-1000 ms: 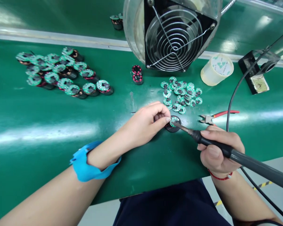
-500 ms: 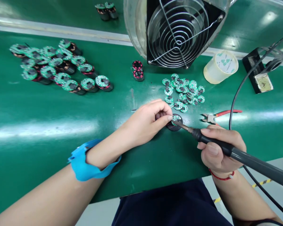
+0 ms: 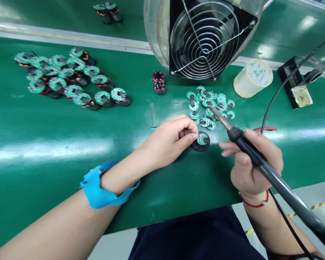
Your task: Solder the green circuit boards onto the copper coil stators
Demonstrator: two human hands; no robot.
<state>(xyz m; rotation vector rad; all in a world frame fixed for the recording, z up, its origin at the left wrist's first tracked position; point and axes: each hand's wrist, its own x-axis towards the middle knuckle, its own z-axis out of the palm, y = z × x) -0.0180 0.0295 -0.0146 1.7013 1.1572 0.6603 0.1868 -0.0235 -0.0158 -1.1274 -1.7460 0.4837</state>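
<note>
My left hand [image 3: 176, 139] is closed, thumb and forefinger pinched at the left edge of a small round green circuit board [image 3: 203, 139]. That board rests on a round black base [image 3: 200, 147], partly hidden behind the fingers. A soldering iron [image 3: 249, 148] is in my right hand [image 3: 260, 166], its fingers around the dark grip. Its tip is raised away from the board and appears in front of a scattered group of round circuit boards [image 3: 204, 121]. Pliers with red handles [image 3: 268, 129] lie behind the iron, their jaws hidden.
Several motor stators topped with green boards [image 3: 82, 99] stand at left. Two red-wound stators [image 3: 159, 86] sit below a fan with a wire guard [image 3: 205, 50]. A tape roll [image 3: 253, 78] and a soldering iron stand [image 3: 294, 83] are at right. The iron's cable [image 3: 273, 97] arcs across.
The soldering iron's tip has lifted off the board and swung up and away, toward the loose boards. My right-hand fingers have loosened slightly. My left hand stays in place.
</note>
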